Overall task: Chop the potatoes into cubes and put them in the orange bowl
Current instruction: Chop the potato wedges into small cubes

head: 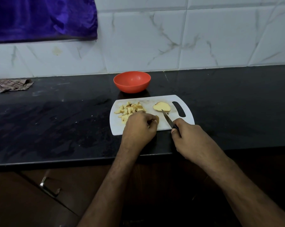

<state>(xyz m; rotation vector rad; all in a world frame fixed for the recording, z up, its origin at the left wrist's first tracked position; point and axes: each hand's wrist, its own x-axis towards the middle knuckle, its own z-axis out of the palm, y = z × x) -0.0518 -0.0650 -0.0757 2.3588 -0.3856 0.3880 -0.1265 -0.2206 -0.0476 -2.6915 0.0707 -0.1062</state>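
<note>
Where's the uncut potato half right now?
In the head view, the potato half lies on the white cutting board, right of the potato cubes, at the knife tip.

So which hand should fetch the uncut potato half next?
Probably the left hand: it holds at most a small piece, while the right hand grips the knife pointing at the potato half.

Bowl (132, 81) on desk (56, 122), behind cutting board (154, 99). On board: cut potato pieces (129, 109) left, potato half (161, 106) right. Cloth (10, 85) far left on desk.
</note>
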